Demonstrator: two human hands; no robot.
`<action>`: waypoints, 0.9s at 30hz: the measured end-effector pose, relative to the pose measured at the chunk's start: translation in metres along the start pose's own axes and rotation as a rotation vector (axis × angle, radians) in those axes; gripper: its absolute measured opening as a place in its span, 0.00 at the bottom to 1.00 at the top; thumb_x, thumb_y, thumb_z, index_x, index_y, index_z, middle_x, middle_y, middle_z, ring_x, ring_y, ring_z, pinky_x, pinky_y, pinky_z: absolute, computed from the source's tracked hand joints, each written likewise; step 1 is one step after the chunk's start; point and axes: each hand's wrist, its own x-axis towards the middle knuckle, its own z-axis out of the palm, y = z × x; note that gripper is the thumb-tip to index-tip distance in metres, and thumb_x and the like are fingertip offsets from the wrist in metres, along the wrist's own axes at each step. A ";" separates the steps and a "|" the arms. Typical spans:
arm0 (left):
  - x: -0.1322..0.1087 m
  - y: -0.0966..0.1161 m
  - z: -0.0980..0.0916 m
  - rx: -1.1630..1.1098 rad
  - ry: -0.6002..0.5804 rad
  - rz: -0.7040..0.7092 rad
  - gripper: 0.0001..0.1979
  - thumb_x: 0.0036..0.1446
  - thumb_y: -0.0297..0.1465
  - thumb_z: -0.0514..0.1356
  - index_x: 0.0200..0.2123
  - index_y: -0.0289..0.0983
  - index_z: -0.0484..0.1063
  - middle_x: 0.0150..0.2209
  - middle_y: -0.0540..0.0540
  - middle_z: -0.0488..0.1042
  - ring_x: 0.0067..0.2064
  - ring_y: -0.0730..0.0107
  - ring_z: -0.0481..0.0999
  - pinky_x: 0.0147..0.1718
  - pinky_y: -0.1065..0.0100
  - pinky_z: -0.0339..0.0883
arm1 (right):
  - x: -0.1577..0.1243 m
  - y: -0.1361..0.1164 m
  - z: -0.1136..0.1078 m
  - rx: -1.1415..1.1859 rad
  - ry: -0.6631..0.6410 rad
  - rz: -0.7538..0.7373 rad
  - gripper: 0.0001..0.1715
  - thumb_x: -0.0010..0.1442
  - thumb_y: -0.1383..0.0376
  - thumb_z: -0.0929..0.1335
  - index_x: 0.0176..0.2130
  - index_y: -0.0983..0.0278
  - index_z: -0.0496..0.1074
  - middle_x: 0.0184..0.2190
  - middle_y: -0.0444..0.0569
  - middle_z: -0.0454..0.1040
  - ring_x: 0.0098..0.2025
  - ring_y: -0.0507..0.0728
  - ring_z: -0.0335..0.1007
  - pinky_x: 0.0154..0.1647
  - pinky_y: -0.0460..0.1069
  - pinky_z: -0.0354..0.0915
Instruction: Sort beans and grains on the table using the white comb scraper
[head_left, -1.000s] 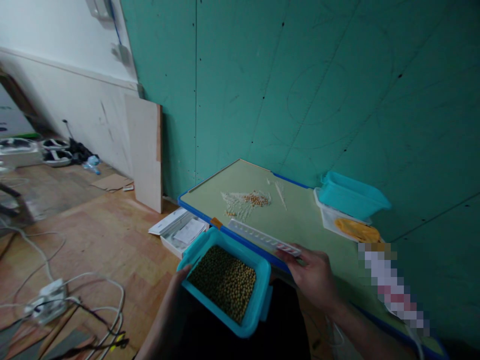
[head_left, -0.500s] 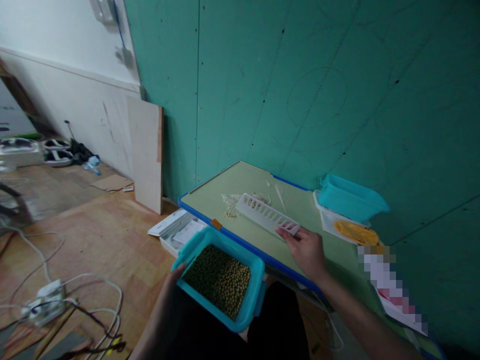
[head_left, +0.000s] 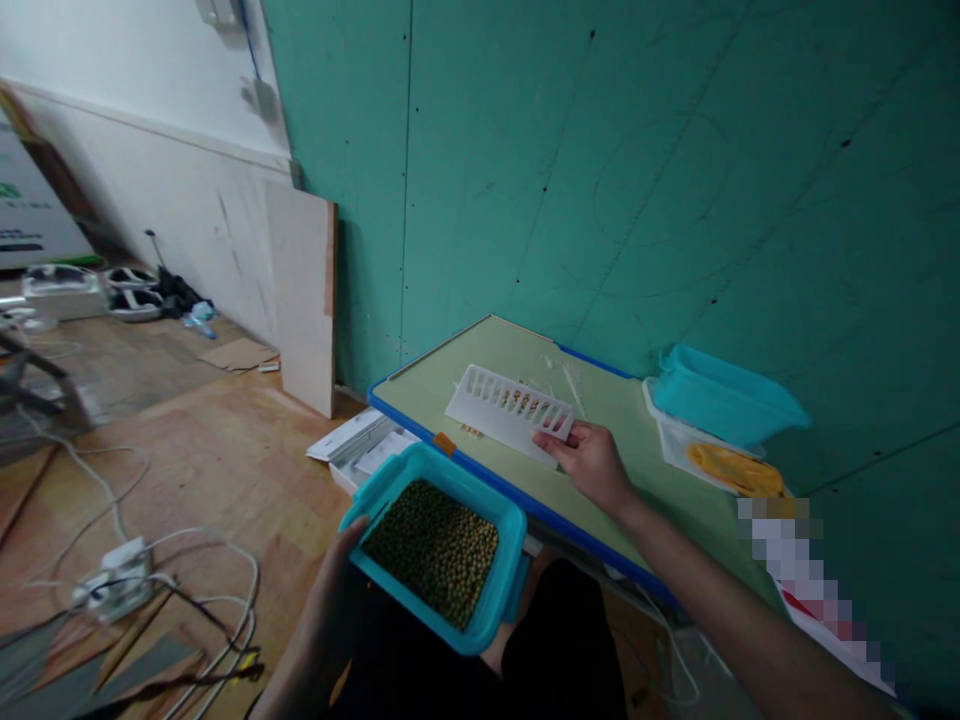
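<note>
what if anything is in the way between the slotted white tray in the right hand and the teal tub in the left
Only the table's blue edge, its orange patch and a few loose beans lie between slotted white tray and teal tub; nothing visible stands up between them.

There are two turquoise tubs (head_left: pixel 450 481) (head_left: pixel 727 395), one slotted white tray (head_left: pixel 495 415) and one blue-edged table (head_left: pixel 517 345).

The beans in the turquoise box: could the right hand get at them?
Probably yes: the box is open and nearby, leaving the beans uncovered, though the right hand holds a slotted white tray.
</note>
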 end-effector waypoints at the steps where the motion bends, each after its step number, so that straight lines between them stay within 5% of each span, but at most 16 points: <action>1: 0.000 0.000 0.000 0.006 0.026 -0.016 0.16 0.57 0.39 0.69 0.47 0.40 0.83 0.35 0.45 0.86 0.42 0.42 0.85 0.36 0.55 0.80 | 0.000 -0.001 0.000 0.010 -0.006 0.008 0.23 0.51 0.48 0.78 0.38 0.63 0.85 0.39 0.54 0.87 0.43 0.68 0.86 0.48 0.60 0.80; 13: -0.011 0.012 0.019 0.000 0.181 -0.243 0.32 0.54 0.42 0.70 0.60 0.36 0.77 0.36 0.40 0.87 0.46 0.38 0.85 0.39 0.49 0.82 | -0.004 -0.005 -0.002 0.051 -0.079 0.026 0.21 0.52 0.50 0.78 0.37 0.63 0.86 0.39 0.55 0.87 0.42 0.66 0.86 0.49 0.60 0.79; 17: -0.011 0.009 0.015 0.011 0.110 -0.258 0.34 0.54 0.46 0.70 0.61 0.36 0.77 0.36 0.39 0.87 0.46 0.39 0.86 0.38 0.50 0.82 | -0.005 -0.007 -0.003 0.048 -0.075 0.027 0.21 0.51 0.50 0.78 0.36 0.64 0.86 0.38 0.55 0.87 0.40 0.66 0.86 0.47 0.60 0.80; 27: -0.002 0.005 0.006 -0.026 0.056 -0.041 0.19 0.56 0.40 0.70 0.49 0.38 0.81 0.34 0.43 0.85 0.46 0.44 0.85 0.38 0.55 0.80 | -0.011 -0.008 -0.004 0.077 -0.088 0.063 0.20 0.52 0.52 0.77 0.37 0.64 0.86 0.38 0.56 0.87 0.43 0.68 0.85 0.50 0.62 0.79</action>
